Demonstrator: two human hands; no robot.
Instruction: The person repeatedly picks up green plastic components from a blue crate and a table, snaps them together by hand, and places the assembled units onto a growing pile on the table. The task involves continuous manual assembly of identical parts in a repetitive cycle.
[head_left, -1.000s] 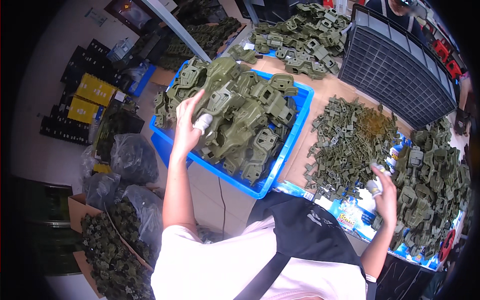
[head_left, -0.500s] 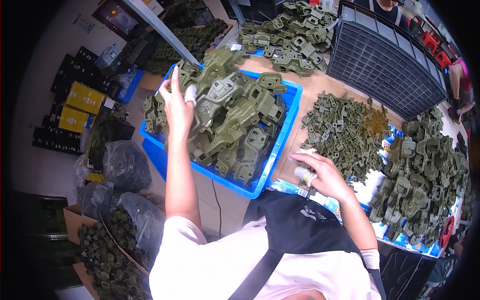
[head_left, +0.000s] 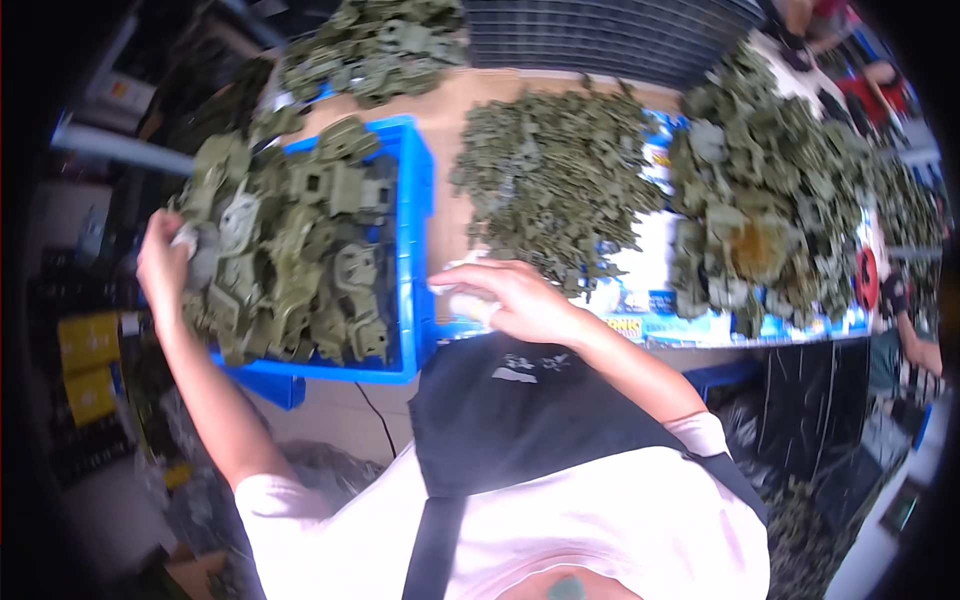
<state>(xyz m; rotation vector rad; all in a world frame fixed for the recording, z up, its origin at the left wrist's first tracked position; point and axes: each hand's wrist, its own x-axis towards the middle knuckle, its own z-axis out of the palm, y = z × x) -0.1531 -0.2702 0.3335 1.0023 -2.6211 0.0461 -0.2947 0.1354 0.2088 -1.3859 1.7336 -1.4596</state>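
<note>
Motion blur softens much of this view, and the heap of green moulded parts [head_left: 290,300] hides most of the floor and the left wall of the blue bin [head_left: 410,250] that carries it. Beyond the bin, another pile of large green parts [head_left: 370,50] is cut off by the upper edge, as is the black crate [head_left: 600,40]; far to the bin's right, other people's arms [head_left: 875,90] are partly lost toward the dark rim. The left arm reaches up along the bin's left side, its hand [head_left: 163,268] at the outer edge of the heap, fingers bent and the pale-wrapped thumb [head_left: 184,240] toward the parts; whether it grips one or only rests there, I cannot tell. The right forearm slants in from the right, so that its hand [head_left: 510,298] is just beside the bin's right wall, palm down, fingers half bent and pointing at the bin, with pale coverings on the fingertips. The gap between its thumb and fingers is too blurred to show if anything small is held. On the tabletop [head_left: 447,200], small green pieces [head_left: 550,180] spread to the right of the bin, with larger green parts [head_left: 770,200] past them. A second ago the right hand was over by those small pieces; now it is close to the bin, and the left hand has shifted outward along the heap.
</note>
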